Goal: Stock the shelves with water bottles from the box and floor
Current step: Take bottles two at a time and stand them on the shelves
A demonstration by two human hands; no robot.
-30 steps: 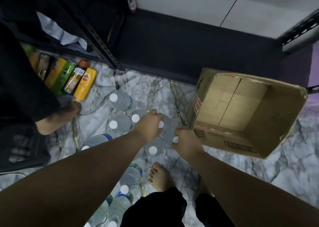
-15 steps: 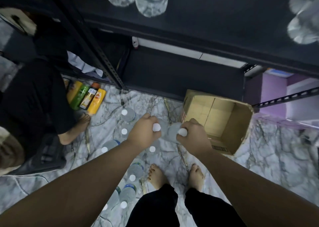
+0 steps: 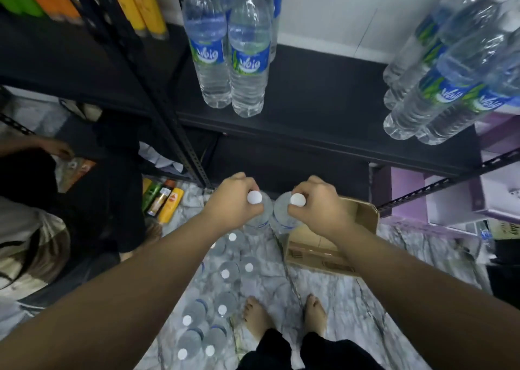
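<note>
While our left hand (image 3: 233, 200) curls round the neck of one bottle (image 3: 260, 212), our right hand (image 3: 315, 203) grips a second bottle (image 3: 284, 215) the same way, both held side by side above the floor (image 3: 351, 307), below the shelf (image 3: 309, 110). The box (image 3: 323, 254) sits just behind them; more bottles (image 3: 225, 274) stand on the floor.
</note>
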